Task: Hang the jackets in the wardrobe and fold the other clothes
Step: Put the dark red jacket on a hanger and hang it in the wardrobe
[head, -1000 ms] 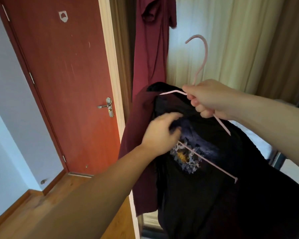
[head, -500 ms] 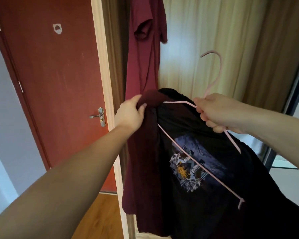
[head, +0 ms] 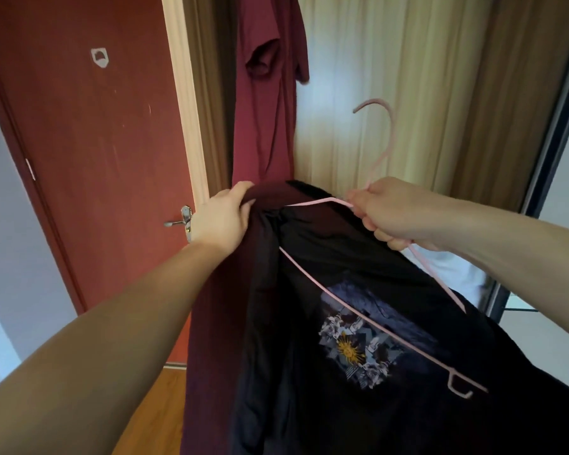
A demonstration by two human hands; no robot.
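From the head view, we held a thin pink wire hanger (head: pixel 368 326) by the base of its hook in our right hand (head: pixel 398 215), fingers curled round it. Our left hand (head: pixel 220 218) gripped the maroon shoulder of a dark jacket with a black lining and a printed sun graphic (head: pixel 352 346), pulling it over the hanger's left end. The jacket hung between our hands, in front of a cream curtain (head: pixel 408 77) and beside a red wooden door (head: pixel 89 142), not yet in any wardrobe. We judged the right end of the hanger lay bare on the lining; if that shoulder went unseated, the jacket could slide off once lifted. A maroon T-shirt (head: pixel 266 93) hung behind.
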